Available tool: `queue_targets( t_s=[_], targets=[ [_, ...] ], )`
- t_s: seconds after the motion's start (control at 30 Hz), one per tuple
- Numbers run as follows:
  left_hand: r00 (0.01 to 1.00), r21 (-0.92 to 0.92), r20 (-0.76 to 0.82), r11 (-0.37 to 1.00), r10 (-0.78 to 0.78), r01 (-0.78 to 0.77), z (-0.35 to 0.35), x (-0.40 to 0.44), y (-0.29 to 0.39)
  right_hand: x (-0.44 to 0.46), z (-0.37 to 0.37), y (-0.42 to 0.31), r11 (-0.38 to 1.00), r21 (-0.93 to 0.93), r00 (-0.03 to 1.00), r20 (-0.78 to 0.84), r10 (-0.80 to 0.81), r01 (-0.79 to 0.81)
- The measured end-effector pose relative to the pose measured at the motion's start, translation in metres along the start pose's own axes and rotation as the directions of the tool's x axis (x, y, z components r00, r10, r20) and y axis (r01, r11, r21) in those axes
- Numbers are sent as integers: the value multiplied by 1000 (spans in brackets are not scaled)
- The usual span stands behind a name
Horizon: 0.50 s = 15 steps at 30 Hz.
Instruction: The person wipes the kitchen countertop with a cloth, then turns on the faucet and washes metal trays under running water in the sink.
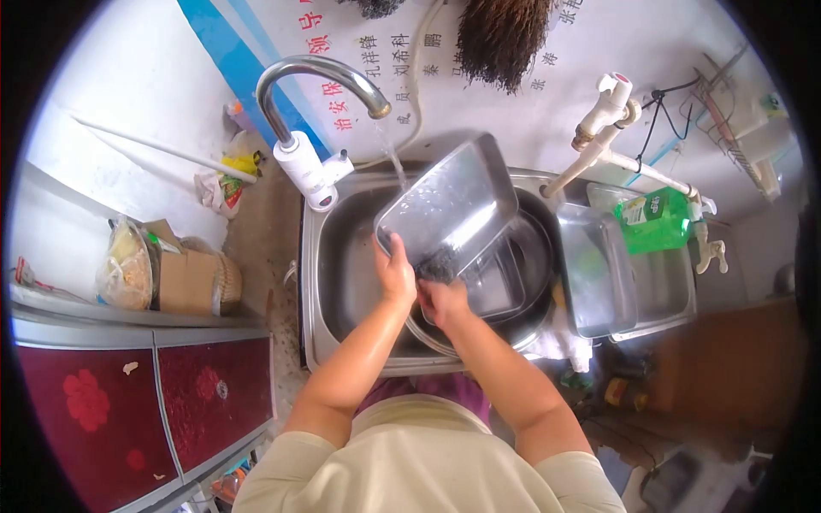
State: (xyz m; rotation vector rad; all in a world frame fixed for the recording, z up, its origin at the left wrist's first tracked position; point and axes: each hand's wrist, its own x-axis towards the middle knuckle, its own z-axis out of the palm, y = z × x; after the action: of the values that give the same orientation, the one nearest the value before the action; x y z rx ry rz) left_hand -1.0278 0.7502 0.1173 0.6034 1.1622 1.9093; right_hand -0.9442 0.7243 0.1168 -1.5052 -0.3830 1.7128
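Observation:
A rectangular stainless steel tray (449, 201) is held tilted over the sink (342, 299). My left hand (395, 272) grips its near left corner, thumb on the inside. A dark scouring pad (438, 265) is in my right hand (443, 299), pressed against the tray's near edge; the fingers are partly hidden. Water runs from the curved faucet (325, 68) down by the tray's left end. Under the raised tray, another rectangular tray (500, 286) lies in a large round metal basin (543, 256) inside the sink.
Right of the basin, another metal tray (599, 274) rests beside a green detergent bottle (657, 221). A white pipe with a tap (607, 107) juts above them. A bristle brush (505, 38) hangs on the wall. To the left, a cardboard box (188, 280) stands on a cabinet.

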Motion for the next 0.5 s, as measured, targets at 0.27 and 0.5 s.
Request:
queue_targets(
  t_s=[0.27,0.5],
  targets=[
    [947,-30,-255,981,-194,193,6,5,1,26,-23,-29,236,-916,749,96,-656,324],
    [971,-153,-115,969,-210,192,-7,3,-13,41,-28,-24,467,-760,778,78,-624,451]
  ],
)
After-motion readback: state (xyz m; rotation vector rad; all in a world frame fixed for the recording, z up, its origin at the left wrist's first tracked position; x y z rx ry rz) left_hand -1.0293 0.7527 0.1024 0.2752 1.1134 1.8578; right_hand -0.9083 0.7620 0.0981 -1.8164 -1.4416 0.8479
